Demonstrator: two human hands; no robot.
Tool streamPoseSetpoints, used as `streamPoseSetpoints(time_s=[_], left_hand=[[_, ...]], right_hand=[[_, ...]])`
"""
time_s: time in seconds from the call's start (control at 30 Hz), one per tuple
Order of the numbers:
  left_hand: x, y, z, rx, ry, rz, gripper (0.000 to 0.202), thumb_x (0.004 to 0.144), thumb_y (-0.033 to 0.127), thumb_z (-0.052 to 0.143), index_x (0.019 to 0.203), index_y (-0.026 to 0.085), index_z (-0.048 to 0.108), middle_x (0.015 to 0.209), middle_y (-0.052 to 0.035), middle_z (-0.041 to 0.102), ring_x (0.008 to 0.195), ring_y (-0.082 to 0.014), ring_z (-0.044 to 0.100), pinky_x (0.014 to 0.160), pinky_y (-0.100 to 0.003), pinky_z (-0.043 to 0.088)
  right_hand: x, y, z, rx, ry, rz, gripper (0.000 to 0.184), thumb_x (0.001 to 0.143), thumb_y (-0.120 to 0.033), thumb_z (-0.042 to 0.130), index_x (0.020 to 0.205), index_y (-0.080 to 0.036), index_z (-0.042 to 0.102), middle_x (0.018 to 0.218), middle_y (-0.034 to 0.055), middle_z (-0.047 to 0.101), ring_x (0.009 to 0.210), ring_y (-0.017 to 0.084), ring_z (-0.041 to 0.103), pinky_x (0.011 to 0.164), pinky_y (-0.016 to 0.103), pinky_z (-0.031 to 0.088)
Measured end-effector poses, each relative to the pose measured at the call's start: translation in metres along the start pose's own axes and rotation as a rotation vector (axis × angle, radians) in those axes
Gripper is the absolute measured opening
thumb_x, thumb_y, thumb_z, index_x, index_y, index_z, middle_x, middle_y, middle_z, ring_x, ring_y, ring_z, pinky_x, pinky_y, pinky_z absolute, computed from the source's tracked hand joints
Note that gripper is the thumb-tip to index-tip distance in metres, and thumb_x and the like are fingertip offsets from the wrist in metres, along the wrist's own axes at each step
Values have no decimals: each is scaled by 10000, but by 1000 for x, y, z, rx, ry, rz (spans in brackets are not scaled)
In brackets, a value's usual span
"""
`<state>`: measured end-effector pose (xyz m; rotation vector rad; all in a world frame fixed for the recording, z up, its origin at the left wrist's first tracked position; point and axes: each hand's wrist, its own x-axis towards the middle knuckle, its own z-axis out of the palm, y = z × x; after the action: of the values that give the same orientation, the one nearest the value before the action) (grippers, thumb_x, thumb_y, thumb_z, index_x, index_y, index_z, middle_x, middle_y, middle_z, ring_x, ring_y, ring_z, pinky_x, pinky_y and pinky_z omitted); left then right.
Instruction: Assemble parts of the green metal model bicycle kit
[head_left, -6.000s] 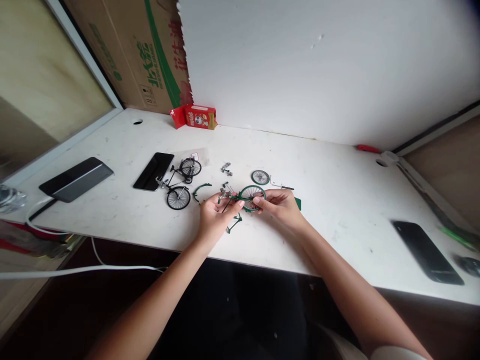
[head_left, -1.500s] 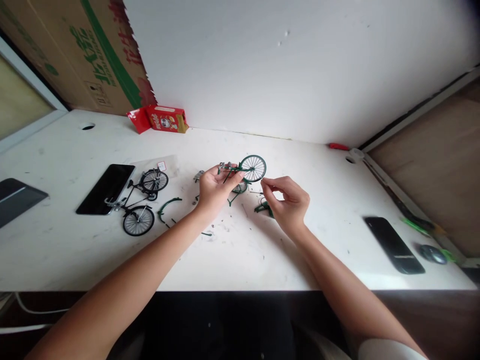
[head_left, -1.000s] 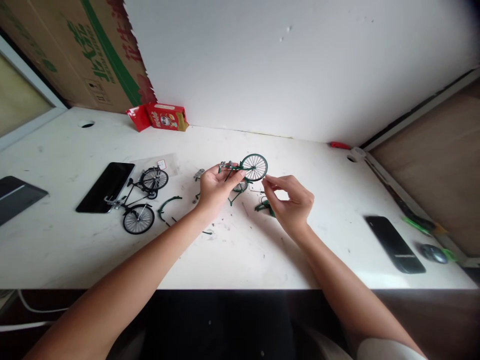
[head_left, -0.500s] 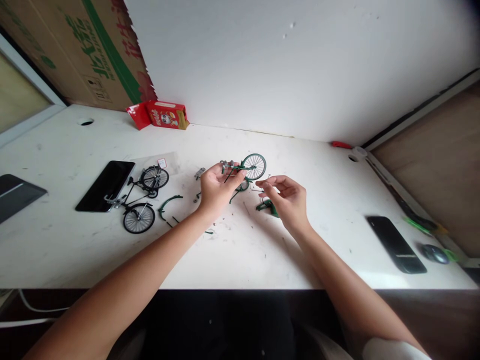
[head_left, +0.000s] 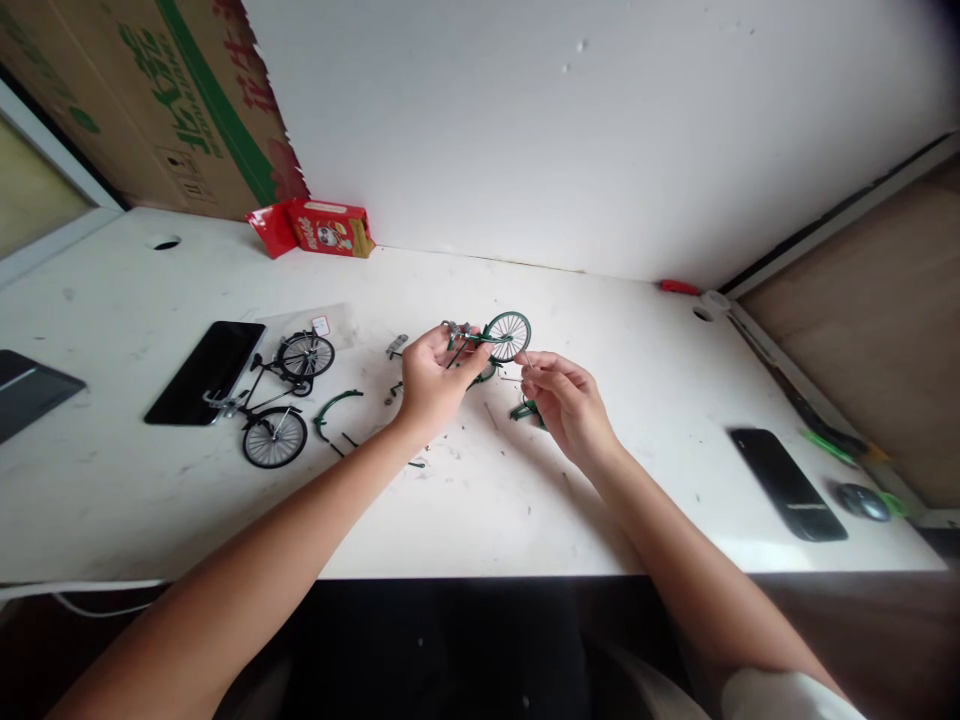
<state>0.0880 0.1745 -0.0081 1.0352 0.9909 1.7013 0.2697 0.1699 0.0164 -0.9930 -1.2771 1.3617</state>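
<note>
My left hand (head_left: 433,385) is closed on a green model bicycle's front section, pinching it by the fork. Its spoked wheel (head_left: 510,336) points to the right and its silver handlebar (head_left: 454,331) sticks out above my fingers. My right hand (head_left: 566,400), just right of that wheel, pinches a thin metal rod (head_left: 527,360) whose tip is close to the rim; whether they touch I cannot tell. A second green wheel (head_left: 489,371) lies below, partly hidden by my left hand. Another green part (head_left: 523,409) is partly behind my right fingers.
On the left, an assembled black model bicycle (head_left: 274,437) lies by a dark phone (head_left: 206,372). Nearby are a green curved mudguard (head_left: 322,410) and several tiny parts. A red box (head_left: 334,230) stands at the back. To the right are a black device (head_left: 787,485) and a mouse (head_left: 862,501).
My right hand has shifted slightly left, bringing the thin rod up close to the wheel. My left hand keeps its grip on the bicycle section. The view has moved slightly.
</note>
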Motion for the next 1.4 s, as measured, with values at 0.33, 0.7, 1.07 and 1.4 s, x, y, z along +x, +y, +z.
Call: streamPoseSetpoints(time_s=[0.33, 0.7, 1.07, 1.4], left_hand=[[1, 0, 1, -34, 12, -28, 329, 760, 337, 931, 962, 161, 741, 946, -80, 796, 827, -175, 760, 767, -288, 640], [0, 4, 1, -72, 12, -88, 353, 744, 332, 945, 981, 155, 752, 934, -79, 800, 833, -185, 768, 790, -309, 647], [0, 7, 5, -95, 6, -81, 329, 725, 306, 939, 938, 152, 742, 913, -66, 785, 821, -173, 749, 784, -293, 621], [0, 4, 3, -169, -73, -142, 290, 758, 278, 909, 951, 155, 731, 954, -68, 770, 869, -166, 739, 852, -311, 612]], right_hand=[[4, -1, -8, -63, 61, -59, 219, 754, -393, 907, 862, -244, 788, 812, 30, 786, 734, 166, 714, 567, 290, 561], [-4, -8, -7, -155, 116, -213, 258, 816, -438, 873, 895, -230, 743, 834, 53, 819, 764, 218, 806, 450, 270, 562], [-3, -10, -13, -536, -38, -481, 75, 875, -372, 851, 910, -305, 843, 891, 39, 776, 832, 197, 691, 567, 329, 518], [2, -6, -14, -762, 95, -665, 92, 862, -343, 875, 951, -338, 851, 764, 23, 673, 805, 210, 545, 788, 419, 446]])
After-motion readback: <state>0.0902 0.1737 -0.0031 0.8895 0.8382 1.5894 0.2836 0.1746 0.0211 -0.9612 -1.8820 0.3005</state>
